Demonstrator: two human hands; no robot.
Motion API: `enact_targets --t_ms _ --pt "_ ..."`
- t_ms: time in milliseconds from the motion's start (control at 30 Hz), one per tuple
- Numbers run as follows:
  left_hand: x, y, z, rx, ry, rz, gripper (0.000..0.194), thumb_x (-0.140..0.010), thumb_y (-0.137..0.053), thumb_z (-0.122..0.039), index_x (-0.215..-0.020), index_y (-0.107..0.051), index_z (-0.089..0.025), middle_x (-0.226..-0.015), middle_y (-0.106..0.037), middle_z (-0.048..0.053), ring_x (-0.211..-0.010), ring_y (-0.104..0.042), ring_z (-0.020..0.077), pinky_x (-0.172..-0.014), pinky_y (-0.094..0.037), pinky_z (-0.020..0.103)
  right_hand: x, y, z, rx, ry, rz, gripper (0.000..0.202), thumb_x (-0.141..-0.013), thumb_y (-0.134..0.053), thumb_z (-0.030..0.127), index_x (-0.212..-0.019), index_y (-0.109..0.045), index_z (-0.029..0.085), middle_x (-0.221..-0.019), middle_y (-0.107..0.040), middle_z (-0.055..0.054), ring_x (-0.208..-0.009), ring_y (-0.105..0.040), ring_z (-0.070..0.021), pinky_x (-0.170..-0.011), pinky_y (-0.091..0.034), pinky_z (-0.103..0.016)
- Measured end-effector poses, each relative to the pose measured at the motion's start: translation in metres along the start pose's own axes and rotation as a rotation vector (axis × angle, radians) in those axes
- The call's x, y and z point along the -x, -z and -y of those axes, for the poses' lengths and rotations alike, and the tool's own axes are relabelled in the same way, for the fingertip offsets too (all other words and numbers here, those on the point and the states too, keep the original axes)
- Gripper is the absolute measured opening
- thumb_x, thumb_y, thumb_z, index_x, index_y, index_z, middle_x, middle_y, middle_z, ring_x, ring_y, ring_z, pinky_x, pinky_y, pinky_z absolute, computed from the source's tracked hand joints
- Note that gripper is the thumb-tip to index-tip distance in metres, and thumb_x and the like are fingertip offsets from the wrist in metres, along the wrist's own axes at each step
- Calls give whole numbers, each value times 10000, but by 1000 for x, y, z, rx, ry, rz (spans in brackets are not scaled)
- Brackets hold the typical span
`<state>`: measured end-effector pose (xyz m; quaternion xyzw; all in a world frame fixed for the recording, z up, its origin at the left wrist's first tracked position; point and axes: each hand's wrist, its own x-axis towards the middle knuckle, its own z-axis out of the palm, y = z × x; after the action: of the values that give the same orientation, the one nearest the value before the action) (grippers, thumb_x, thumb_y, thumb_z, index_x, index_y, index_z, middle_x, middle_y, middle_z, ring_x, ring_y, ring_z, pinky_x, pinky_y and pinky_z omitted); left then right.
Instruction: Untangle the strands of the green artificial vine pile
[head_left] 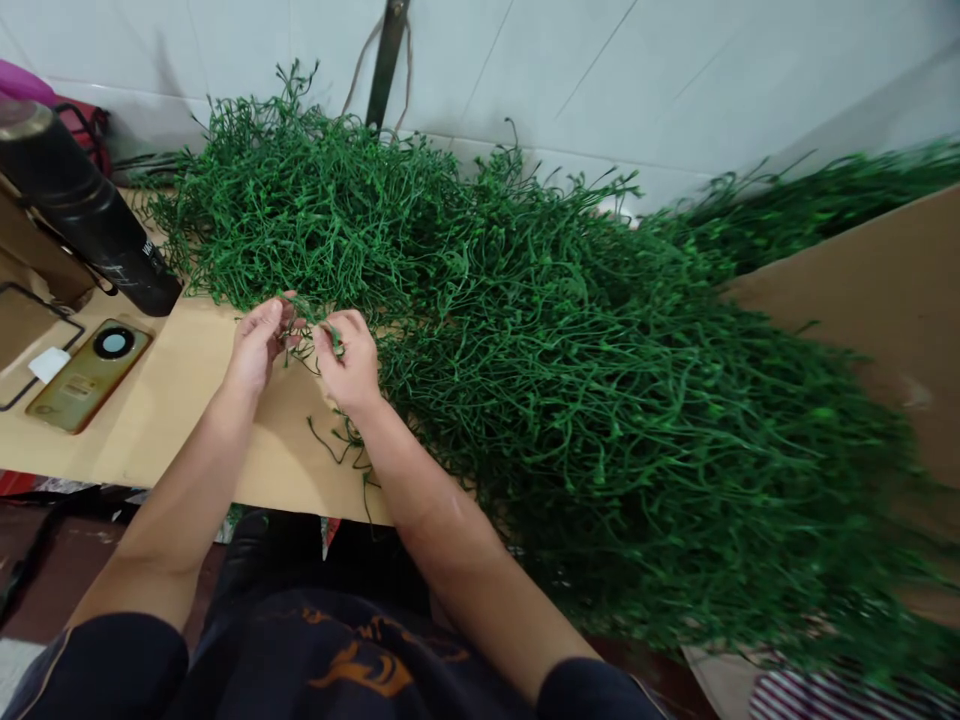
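Observation:
My left hand (264, 335) and my right hand (347, 355) are close together over the cardboard-covered table (180, 400). Thin green plastic-looking stems (300, 308) run between them, and the fingers of both hands are pinched on these stems. Just behind my hands lies a large tangled heap of the same green stems (360, 215). It spreads to the right into an even bigger pile (645, 400). A few loose stems (334, 440) rest on the cardboard below my right hand. How many stems I hold cannot be made out.
A black bottle (90, 205) stands at the left, beside a gold phone (90, 375) lying camera side up. A cardboard box flap (862, 290) rises at the right. The pale wall (600, 80) is behind the heap, with a dark metal upright (388, 65) against it.

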<state>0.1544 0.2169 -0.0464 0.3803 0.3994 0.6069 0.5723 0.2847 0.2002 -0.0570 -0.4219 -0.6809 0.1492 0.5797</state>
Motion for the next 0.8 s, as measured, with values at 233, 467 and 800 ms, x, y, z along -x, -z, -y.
enact_targets --t_ms 233,467,800 --pt "2 0 -5 102 35 -39 275 -766 -620 -429 -863 -687 -180 -573 -530 -31 -453 -426 41 -465 -376 183 12 -8 5 63 81 138 87 -830 -486 246 -777 -516 185 -879 -489 -53 -759 -501 -119 -699 -455 -265" --pt "4 1 -11 153 53 -58 137 -766 -554 -207 -687 -659 -167 -691 -630 -9 -587 -548 66 -558 -438 187 16 -8 3 107 128 127 77 -734 -502 163 -803 -476 185 -914 -447 -69 -869 -482 -167 -759 -469 -321" --pt "8 6 -3 -99 -28 125 239 -704 -698 -364 -849 -696 -175 -862 -717 33 -791 -642 131 -747 -496 238 4 9 -2 -40 -69 -139 247 -820 -383 149 -1043 -473 207 -1065 -452 -88 -994 -500 -179 -867 -467 -391"
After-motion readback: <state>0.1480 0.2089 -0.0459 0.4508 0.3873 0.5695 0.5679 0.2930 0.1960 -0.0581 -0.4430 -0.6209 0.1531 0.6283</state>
